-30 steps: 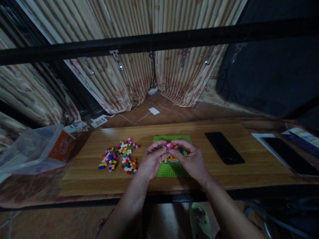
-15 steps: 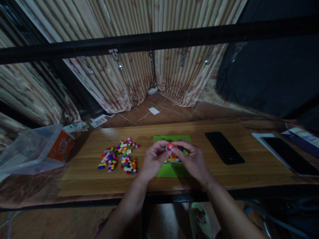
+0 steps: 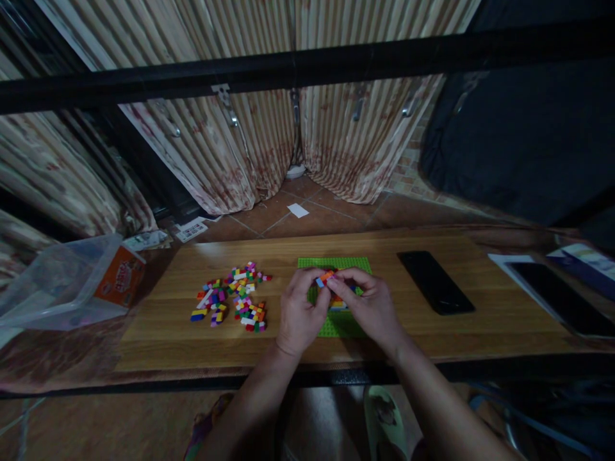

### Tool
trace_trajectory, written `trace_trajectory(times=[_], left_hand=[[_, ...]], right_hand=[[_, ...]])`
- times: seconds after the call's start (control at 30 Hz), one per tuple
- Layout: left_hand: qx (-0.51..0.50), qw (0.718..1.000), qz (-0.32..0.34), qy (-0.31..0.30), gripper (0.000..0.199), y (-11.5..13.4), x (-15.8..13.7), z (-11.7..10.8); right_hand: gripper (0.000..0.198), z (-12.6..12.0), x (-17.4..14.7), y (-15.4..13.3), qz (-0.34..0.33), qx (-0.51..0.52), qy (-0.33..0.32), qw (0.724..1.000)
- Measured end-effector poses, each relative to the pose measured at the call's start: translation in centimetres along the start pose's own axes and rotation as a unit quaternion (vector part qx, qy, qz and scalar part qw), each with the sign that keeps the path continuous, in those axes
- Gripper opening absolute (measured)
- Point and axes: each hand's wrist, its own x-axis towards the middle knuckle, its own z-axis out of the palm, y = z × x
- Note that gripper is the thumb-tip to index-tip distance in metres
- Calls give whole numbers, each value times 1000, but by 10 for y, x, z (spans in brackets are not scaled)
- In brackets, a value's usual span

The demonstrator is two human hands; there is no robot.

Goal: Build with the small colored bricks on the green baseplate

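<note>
A green baseplate (image 3: 358, 264) lies on the wooden table (image 3: 307, 339), with a small stack of coloured bricks (image 3: 338, 303) built on it. Above the plate my left hand (image 3: 300, 314) and my right hand (image 3: 368, 304) meet fingertip to fingertip, pinching a small brick piece (image 3: 325, 278) that shows orange, blue and white. Both hands hide the plate's middle. A heap of loose coloured bricks (image 3: 233, 301) lies left of my left hand.
A black phone (image 3: 435, 282) lies right of the plate. Further right rests a dark tablet (image 3: 557, 298) on papers. A clear plastic bag with an orange box (image 3: 72, 285) sits at the left end. A black bar (image 3: 307, 64) crosses overhead.
My hands have stayed together over the plate and turned the small brick piece between the fingertips. The view has shifted slightly; nothing else on the table moved.
</note>
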Motion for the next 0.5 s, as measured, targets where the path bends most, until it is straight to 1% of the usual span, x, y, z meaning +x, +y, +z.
trace_trajectory(times=[0.1,0.23,0.33,0.4,0.5], left_hand=[[-8,1000,-5,-9,12,-2,-1,-1],[-55,998,-36,-16,16,-10,-3,1],[-76,995,-52,-27,18,-13,-3,2],[-87,994,-59,-27,19,-13,-4,2],[-88,995,-51,-22,17,-13,-3,1]], right_hand=[[18,0,0,0,2,10,-13,1000],[20,-1,0,0,19,49,-28,998],[21,-2,1,-1,50,87,-25,995],[22,-2,2,-2,75,110,-35,990],[22,-3,3,-4,96,132,-50,985]])
